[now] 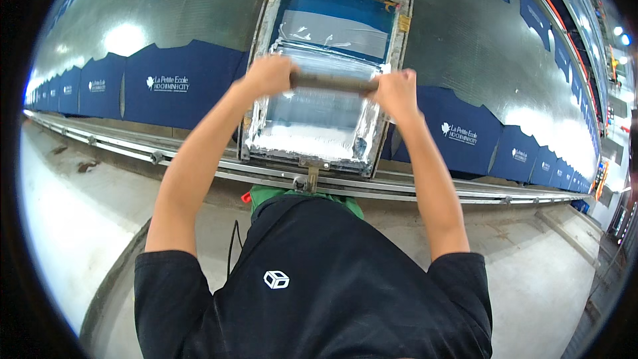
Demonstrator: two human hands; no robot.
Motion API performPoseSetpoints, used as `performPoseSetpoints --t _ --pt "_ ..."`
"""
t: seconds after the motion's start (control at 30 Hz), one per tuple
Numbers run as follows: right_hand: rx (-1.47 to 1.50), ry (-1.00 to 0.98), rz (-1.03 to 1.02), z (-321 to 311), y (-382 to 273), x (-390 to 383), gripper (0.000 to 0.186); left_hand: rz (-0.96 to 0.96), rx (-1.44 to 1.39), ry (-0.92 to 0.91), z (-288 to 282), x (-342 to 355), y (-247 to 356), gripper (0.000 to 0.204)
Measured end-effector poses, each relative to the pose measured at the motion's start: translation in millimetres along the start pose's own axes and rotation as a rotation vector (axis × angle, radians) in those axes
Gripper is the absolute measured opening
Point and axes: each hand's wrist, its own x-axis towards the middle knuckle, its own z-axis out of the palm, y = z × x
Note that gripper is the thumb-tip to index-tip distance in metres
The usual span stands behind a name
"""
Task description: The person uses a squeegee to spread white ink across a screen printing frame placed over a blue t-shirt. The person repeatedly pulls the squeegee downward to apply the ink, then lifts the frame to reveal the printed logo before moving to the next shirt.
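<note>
Both my hands grip a squeegee with a long brown handle (pixel 334 82), held crosswise over a screen-printing frame (pixel 407 10). My left hand (pixel 269 75) is closed round its left end, my right hand (pixel 397 95) round its right end. Inside the frame, white ink (pixel 302 143) lies thick along the near edge and streaks the mesh. Blue emulsion (pixel 332 1) shows at the far end, with a grey ink smear below it. The squeegee's lower edge is hidden behind handle and ink. The frame rests on the long table, and its near end lies by the metal rail.
Dark blue fabric pieces (pixel 149 96) with white prints lie in a row along the shiny table (pixel 193 20), on both sides of the frame. A metal rail (pixel 199 169) runs along the near table edge. Below it is pale floor (pixel 73 193). A green cloth (pixel 266 193) hangs at my waist.
</note>
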Motion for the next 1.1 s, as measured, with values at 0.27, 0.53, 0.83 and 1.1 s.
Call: performPoseSetpoints --t 0.27,0.53,0.83,1.1 --pt "0.195 -0.011 0.134 14 -5 6 0.04 0.004 0.01 0.066 26 16 -9 0.016" --pt "0.258 0.244 0.004 91 -70 -149 0.031 0.082 -0.096 0.261 105 -153 34 0.04" --pt "0.469 -0.058 -0.003 66 -45 -69 0.069 0.045 -0.095 0.076 78 -56 40 0.06" --pt "0.985 -0.046 -0.038 55 1 -19 0.06 0.082 -0.396 -0.293 42 12 -4 0.063"
